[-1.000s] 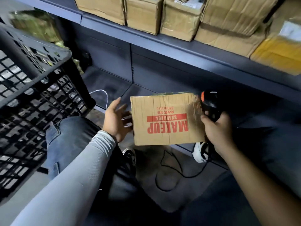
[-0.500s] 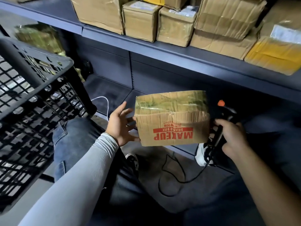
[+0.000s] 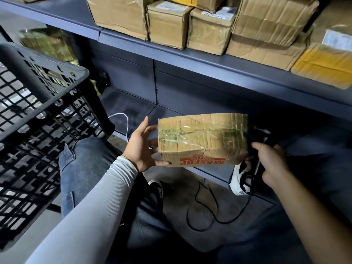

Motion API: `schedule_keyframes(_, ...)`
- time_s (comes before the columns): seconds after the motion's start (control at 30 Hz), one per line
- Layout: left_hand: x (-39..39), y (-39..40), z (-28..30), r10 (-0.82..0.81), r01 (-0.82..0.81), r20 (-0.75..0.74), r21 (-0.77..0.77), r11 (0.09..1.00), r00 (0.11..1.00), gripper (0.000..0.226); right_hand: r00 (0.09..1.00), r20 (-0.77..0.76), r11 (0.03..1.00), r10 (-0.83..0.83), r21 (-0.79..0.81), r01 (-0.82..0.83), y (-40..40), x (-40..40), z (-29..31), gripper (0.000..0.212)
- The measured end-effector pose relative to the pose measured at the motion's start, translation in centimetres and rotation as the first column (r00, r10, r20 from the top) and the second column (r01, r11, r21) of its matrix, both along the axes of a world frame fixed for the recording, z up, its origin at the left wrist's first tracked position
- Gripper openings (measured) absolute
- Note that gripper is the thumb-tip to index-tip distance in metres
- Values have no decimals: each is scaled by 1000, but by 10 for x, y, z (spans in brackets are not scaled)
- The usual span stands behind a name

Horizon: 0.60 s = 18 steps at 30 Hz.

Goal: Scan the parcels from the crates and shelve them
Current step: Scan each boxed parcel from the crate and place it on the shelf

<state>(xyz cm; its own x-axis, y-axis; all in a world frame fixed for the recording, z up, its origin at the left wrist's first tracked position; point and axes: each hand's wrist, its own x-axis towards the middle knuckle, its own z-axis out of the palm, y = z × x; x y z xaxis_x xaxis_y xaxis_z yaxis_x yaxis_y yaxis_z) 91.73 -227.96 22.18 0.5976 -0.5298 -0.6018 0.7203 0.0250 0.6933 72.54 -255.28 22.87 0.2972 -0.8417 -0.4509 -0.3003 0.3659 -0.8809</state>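
The left hand [image 3: 140,147] is grasping the taped parcel's [image 3: 202,139] left end. The right hand [image 3: 271,161] is clutching a black scanner [image 3: 257,149] at its right.

The brown taped cardboard parcel [image 3: 202,139], held between the left hand [image 3: 142,147] and the right hand [image 3: 270,161], carries the red word "MAKEUP" upside down along its lower front face, just right of the left hand's thumb. Small red characters above that word are too small to read. Green print under the clear tape on its top is smeared and unreadable.
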Motion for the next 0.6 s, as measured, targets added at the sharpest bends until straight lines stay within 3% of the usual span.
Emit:
schedule_keyframes(0.17, 3, 1, 2, 0, 0, 3, -13, 1000, 1000, 47, 1000, 20, 999, 15, 43, -16, -2, 0, 3, 35)
schedule_keyframes(0.33, 8, 2, -4, 48, -47, 12, -80, 996, 999, 29, 989, 74, 973, 125, 184, -137, 4, -1, 2, 17)
schedule_keyframes(0.43, 12, 3, -9, 92, -83, 103, -87, 993, 990, 76, 978, 132, 950, 164, 244, -192, 3, 0, 5, 23)
schedule_keyframes(0.53, 8, 0, -5, 172, -156, 195, -96, 983, 966, 33, 966, 156, 950, 206, 205, -236, 2, 0, 6, 34)
schedule_keyframes(0.6, 5, 0, -3, 154, -126, 221, -133, 983, 963, 56, 963, 147, 950, 225, 185, -250, 3, -1, 8, 39)
